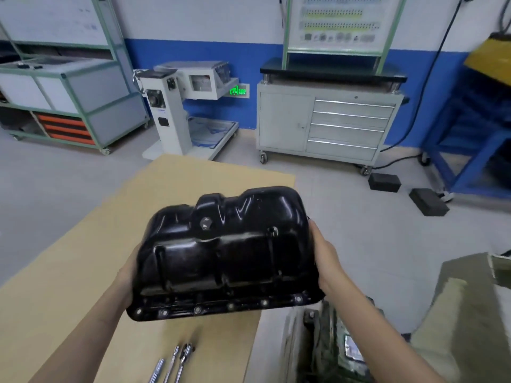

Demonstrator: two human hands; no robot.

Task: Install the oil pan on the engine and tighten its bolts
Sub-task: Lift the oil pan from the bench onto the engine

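Observation:
A glossy black oil pan (224, 252) hangs in the air in front of me, its domed underside up and its bolt flange with several holes facing me. My left hand (127, 275) grips its left end and my right hand (326, 255) grips its right end; the fingers of both are mostly hidden behind the pan. A drain plug (205, 223) sits on top of the pan. Part of the engine (334, 346) shows at the lower right, blurred, below my right forearm.
A sheet of cardboard (69, 272) covers the surface under the pan, with ratchet tools (177, 363) lying at its near edge. A grey tool cabinet (326, 125) stands at the back right, two black blocks (403, 192) lie on the floor, and a blue frame (470, 150) stands at the far right.

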